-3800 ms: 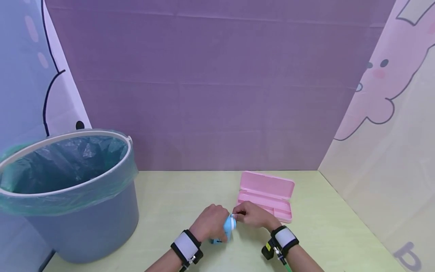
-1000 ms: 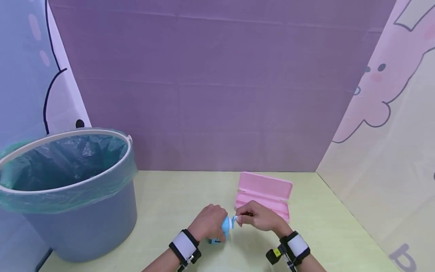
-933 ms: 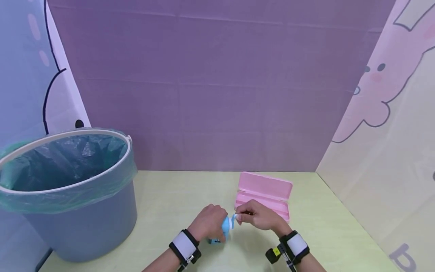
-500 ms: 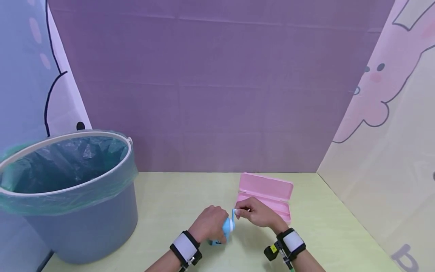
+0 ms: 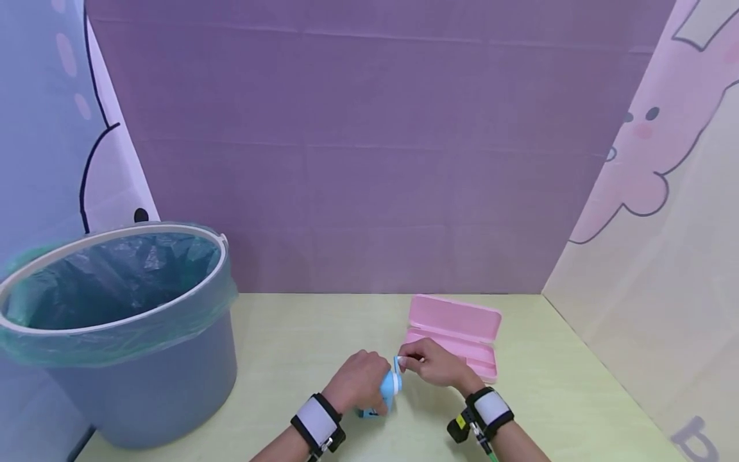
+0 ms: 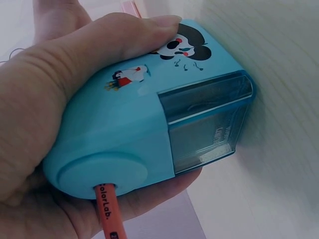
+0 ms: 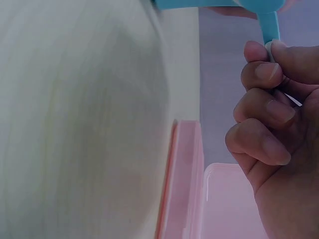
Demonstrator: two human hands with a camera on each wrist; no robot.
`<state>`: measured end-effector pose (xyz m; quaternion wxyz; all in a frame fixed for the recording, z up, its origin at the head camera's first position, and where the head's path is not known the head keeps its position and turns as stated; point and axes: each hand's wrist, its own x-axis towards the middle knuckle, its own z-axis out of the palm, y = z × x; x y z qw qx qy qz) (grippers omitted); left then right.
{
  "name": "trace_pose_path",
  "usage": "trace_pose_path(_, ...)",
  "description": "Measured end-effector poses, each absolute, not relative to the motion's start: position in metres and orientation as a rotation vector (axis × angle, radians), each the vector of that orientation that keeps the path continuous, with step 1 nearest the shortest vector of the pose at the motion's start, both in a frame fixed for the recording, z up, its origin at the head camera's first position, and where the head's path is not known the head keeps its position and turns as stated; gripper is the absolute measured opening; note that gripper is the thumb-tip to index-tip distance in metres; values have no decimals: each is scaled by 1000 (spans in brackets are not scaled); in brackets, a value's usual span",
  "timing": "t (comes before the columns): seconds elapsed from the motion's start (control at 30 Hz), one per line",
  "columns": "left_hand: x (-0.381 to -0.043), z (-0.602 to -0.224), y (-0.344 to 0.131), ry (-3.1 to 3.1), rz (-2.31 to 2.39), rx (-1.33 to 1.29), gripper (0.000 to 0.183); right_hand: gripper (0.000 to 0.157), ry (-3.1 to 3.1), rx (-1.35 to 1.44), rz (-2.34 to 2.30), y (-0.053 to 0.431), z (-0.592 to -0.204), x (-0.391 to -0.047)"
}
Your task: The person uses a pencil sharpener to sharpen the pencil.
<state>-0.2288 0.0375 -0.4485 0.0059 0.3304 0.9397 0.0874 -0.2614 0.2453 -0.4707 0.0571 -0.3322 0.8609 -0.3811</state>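
A light blue crank pencil sharpener (image 6: 119, 119) with printed panda pictures and a clear shavings drawer is gripped by my left hand (image 5: 359, 380), thumb across its top. A red pencil (image 6: 108, 211) marked "ColorLab." sticks out of its front hole. On the opposite side, my right hand (image 5: 434, 363) pinches the white knob of the blue crank handle (image 7: 269, 27) between thumb and forefinger. Its other fingers (image 7: 261, 142) are curled in. The crank arm points up from the sharpener in the head view. The pencil is hidden there behind the left hand.
Just behind my right hand, an open pink pencil case (image 5: 456, 319) lies on the pale table (image 5: 294, 333). At the left stands a large grey bin (image 5: 150, 404) lined with a green bag. A purple backdrop (image 5: 369, 154) closes off the table's far edge.
The crank handle has turned, swinging from low on the right to upright, and my right hand has moved with it. My left hand keeps its grip on the sharpener.
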Motion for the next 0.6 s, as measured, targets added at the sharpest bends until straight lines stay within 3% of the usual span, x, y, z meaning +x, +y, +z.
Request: trace_pose_path(0.6,-227,-449,35,2956,258,1056,38,21,2617,-1126,-891,240,-492,-259)
